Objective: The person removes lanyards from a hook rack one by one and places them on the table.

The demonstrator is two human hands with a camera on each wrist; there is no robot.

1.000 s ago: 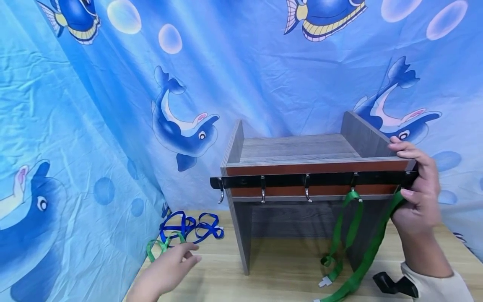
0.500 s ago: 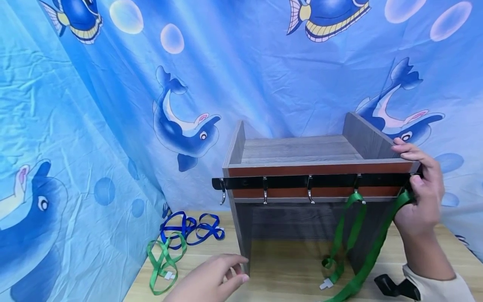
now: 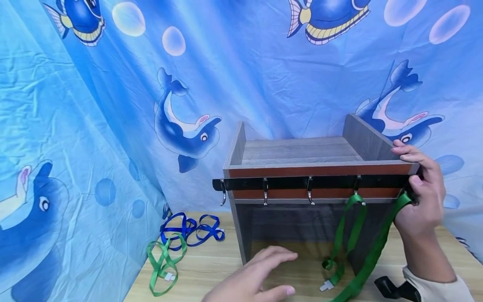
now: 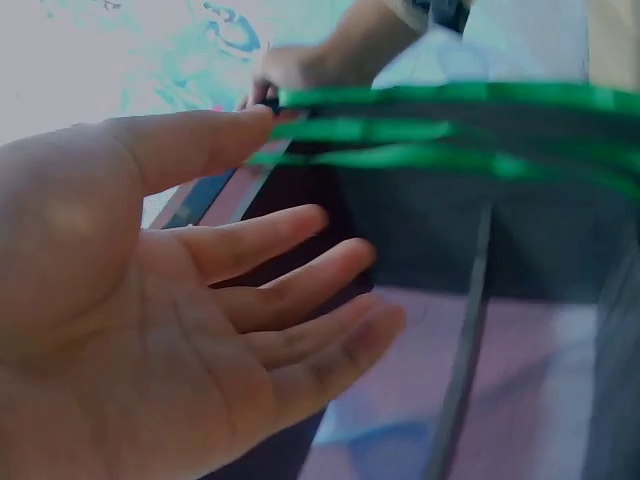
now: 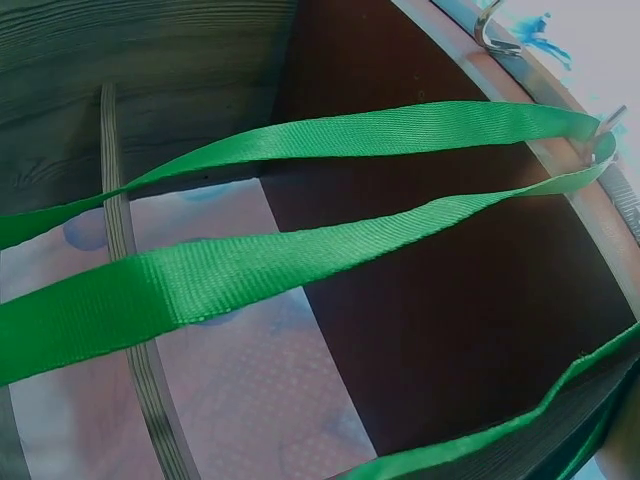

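My right hand point(image 3: 420, 191) grips the front right corner of a grey wooden shelf point(image 3: 298, 149), with the fingers over the side panel and the thumb at the front. Along its front runs a black hook rail point(image 3: 286, 182) with several silver hooks. One green lanyard point(image 3: 356, 228) hangs from the hook second from the right; another green lanyard point(image 3: 377, 247) hangs from the right end, beside my right hand. My left hand point(image 3: 256, 277) is before the shelf's lower opening, fingers spread and holding nothing. In the left wrist view its palm point(image 4: 190, 330) faces the camera, near the blurred green straps.
On the wooden table point(image 3: 203, 272) at left lie a loose green lanyard point(image 3: 164, 262) and tangled blue lanyards point(image 3: 188, 228). A blue curtain point(image 3: 286, 84) with dolphins hangs behind. A black object point(image 3: 396, 289) is by the right sleeve.
My left hand has moved right, from beside the loose lanyards to in front of the shelf opening. My right hand keeps its grip on the shelf corner.
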